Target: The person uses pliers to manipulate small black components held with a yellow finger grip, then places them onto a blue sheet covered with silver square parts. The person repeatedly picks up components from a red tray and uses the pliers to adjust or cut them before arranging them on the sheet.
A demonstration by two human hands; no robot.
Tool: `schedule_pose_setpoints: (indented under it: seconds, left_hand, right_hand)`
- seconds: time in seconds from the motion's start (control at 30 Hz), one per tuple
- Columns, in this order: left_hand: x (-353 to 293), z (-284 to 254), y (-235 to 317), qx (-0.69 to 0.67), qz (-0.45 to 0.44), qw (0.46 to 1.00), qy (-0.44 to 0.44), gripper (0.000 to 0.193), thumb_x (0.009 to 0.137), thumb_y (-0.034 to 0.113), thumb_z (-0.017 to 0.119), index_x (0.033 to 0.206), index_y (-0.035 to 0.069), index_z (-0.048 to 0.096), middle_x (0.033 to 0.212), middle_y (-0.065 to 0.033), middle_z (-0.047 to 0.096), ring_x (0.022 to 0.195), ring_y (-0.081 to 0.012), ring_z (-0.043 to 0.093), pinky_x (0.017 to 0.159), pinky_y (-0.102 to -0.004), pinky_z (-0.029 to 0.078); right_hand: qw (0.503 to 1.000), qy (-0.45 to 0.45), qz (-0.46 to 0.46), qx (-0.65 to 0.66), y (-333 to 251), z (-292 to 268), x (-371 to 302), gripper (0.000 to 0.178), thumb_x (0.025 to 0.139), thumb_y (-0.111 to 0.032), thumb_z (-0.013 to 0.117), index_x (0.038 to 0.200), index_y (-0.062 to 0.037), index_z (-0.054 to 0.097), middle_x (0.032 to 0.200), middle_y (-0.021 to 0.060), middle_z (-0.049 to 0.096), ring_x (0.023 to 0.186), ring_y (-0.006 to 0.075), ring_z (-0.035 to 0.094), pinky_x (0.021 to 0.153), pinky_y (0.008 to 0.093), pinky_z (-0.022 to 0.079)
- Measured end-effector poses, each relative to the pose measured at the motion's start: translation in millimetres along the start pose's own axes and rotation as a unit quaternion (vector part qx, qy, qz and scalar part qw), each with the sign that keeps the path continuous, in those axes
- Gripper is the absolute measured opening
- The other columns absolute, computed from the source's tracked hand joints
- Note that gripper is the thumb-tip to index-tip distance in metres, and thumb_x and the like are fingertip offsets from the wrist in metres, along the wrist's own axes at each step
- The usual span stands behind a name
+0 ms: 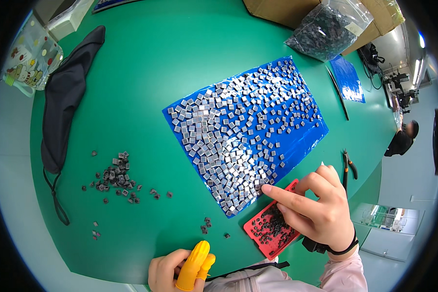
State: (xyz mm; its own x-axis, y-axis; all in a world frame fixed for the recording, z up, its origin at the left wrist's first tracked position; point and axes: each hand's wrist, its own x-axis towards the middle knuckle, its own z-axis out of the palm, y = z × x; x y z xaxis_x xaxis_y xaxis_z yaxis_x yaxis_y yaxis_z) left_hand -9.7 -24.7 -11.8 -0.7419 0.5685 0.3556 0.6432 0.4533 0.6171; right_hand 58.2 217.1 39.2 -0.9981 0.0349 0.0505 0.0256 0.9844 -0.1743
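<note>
The right hand (323, 207) reaches over from the lower right, its index finger stretched out so that the tip lies at the near edge of the scattered metal squares (199, 117); whether it presses on one is too small to tell. The thumb stands apart from that finger, with nothing seen pinched between them, and the other fingers bend loosely. The squares lie on a blue sheet (301, 129), crowded toward its left and near sides, sparser at the right. Just beneath the hand is a red tray (272, 250) holding many small black bits (276, 221).

The left hand (168, 270) rests curled at the table's near edge, two fingers in yellow covers (192, 265); I cannot tell whether it grips anything. Beyond it, on the green table (131, 97), sits a heap of small dark pieces (116, 177), with a black pouch (65, 97) farther left.

Pliers (346, 170) lie right of the sheet, dark tweezers (338, 92) farther off. At the back, a clear bag (326, 31) of dark pieces leans by a cardboard box (277, 9).
</note>
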Motion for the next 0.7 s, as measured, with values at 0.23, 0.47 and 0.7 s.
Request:
schedule_pose_setpoints:
  seconds: [0.23, 0.47, 0.7]
  left_hand:
    - [0.4, -0.8, 1.2, 0.003, -0.006, 1.0, -0.002, 0.024, 0.074, 0.019, 0.084, 0.089, 0.004, 0.073, 0.091, -0.0041, 0.064, 0.067, -0.0215, 0.056, 0.056, -0.0317, 0.042]
    - [-1.0, -0.5, 2.2, -0.011, -0.017, 1.0, -0.006, 0.025, 0.074, 0.02, 0.084, 0.091, 0.005, 0.074, 0.092, -0.0042, 0.064, 0.069, -0.0218, 0.057, 0.058, -0.0318, 0.044]
    - [0.1, -15.1, 2.1, -0.064, -0.055, 0.996, -0.038, 0.024, 0.077, 0.014, 0.08, 0.099, 0.005, 0.075, 0.095, -0.0063, 0.067, 0.078, -0.0238, 0.063, 0.069, -0.0322, 0.05]
  right_hand:
    - [1.0, -0.015, 0.005, 0.004, 0.9, -2.5, 0.2, 0.047, 0.072, -0.013, 0.076, 0.118, -0.0185, 0.072, 0.073, -0.0022, 0.042, 0.068, 0.0157, 0.041, 0.059, 0.0298, 0.035]
    - [1.0, -0.007, 0.0, -0.002, 1.6, -3.2, 0.6, 0.048, 0.071, -0.013, 0.076, 0.119, -0.0191, 0.071, 0.074, -0.002, 0.042, 0.069, 0.0161, 0.042, 0.059, 0.0304, 0.035]
    - [0.998, 0.022, 0.061, -0.006, 3.1, -9.8, -9.2, 0.047, 0.07, -0.01, 0.075, 0.116, -0.0197, 0.073, 0.076, 0.0015, 0.045, 0.069, 0.0202, 0.042, 0.063, 0.034, 0.037]
